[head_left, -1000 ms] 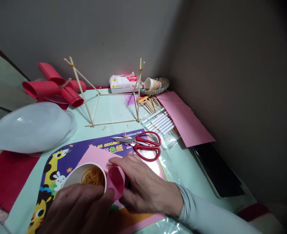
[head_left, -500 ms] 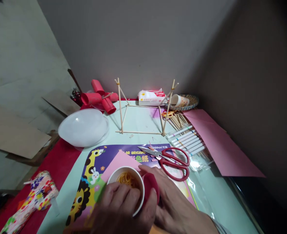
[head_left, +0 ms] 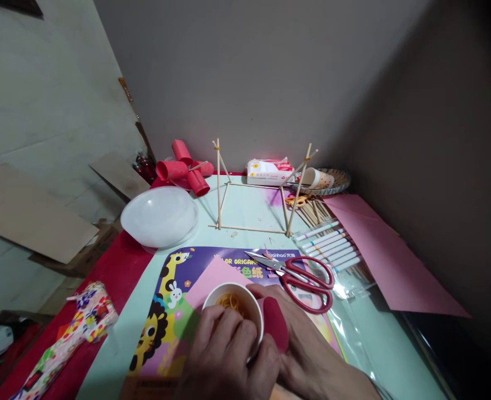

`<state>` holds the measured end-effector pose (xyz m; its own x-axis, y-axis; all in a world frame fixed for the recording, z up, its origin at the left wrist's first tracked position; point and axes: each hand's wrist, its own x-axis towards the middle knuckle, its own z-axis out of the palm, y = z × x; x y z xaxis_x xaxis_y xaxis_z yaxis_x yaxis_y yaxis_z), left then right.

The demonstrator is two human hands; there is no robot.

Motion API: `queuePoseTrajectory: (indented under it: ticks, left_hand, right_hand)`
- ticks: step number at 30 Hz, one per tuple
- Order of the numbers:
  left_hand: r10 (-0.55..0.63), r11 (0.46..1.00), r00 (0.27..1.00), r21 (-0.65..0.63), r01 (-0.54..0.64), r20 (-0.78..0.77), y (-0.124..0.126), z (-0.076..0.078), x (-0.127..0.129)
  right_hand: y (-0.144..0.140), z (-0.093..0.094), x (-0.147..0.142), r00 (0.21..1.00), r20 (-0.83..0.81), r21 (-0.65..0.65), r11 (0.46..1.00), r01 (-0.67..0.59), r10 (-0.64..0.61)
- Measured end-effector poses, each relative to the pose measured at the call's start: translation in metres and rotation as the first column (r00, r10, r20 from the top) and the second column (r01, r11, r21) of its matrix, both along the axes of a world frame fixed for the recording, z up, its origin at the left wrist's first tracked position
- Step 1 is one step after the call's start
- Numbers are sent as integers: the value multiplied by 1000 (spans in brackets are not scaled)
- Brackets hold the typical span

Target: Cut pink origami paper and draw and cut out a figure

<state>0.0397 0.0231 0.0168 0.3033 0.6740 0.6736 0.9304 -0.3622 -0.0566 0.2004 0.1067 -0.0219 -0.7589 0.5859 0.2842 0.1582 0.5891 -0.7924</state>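
Observation:
A white paper cup (head_left: 259, 312) with thin yellow rubber bands (head_left: 231, 301) inside is held over the origami pad. My left hand (head_left: 233, 353) has its fingers bent over the near rim into the cup, with the thumb outside; the fingertips are hidden. My right hand (head_left: 307, 350) curls around a curved piece of red paper (head_left: 274, 325) pressed against the cup's right side. Behind the cup, a pink paper sheet (head_left: 218, 275) lies on the colourful origami pad (head_left: 174, 328). Red-handled scissors (head_left: 297, 278) rest just beyond my right hand, blades pointing left.
A stick frame bound at its tops (head_left: 254, 229) stands farther back. Left are a translucent bowl (head_left: 158, 216), red paper tubes (head_left: 179, 166) and a patterned bundle (head_left: 83, 322). Right are markers (head_left: 332, 247), pink sheets (head_left: 387, 255), wooden sticks (head_left: 314, 211) and a woven tray (head_left: 343, 180).
The view has shifted, so the whole table sits farther right in the picture. Both hands keep nearly the same hold on the cup and red paper.

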Motion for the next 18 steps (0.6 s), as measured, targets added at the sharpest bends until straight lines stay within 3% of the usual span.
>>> queuePoseTrajectory:
  ticks: [7,12,18]
  left_hand:
    - [-19,1000,999,-23,20,47,-4,1,1]
    - [37,994,995,-104,-27,96,-6,4,4]
    - [1,992,1000,-129,-1,1,-3,3,-1]
  right_hand:
    - [1,5,-2,999,-38,33,999,1,1]
    - [3,3,5,999,49,8,1000,6,-6]
    - [5,10,7,997,83,-45,999,9,-5]
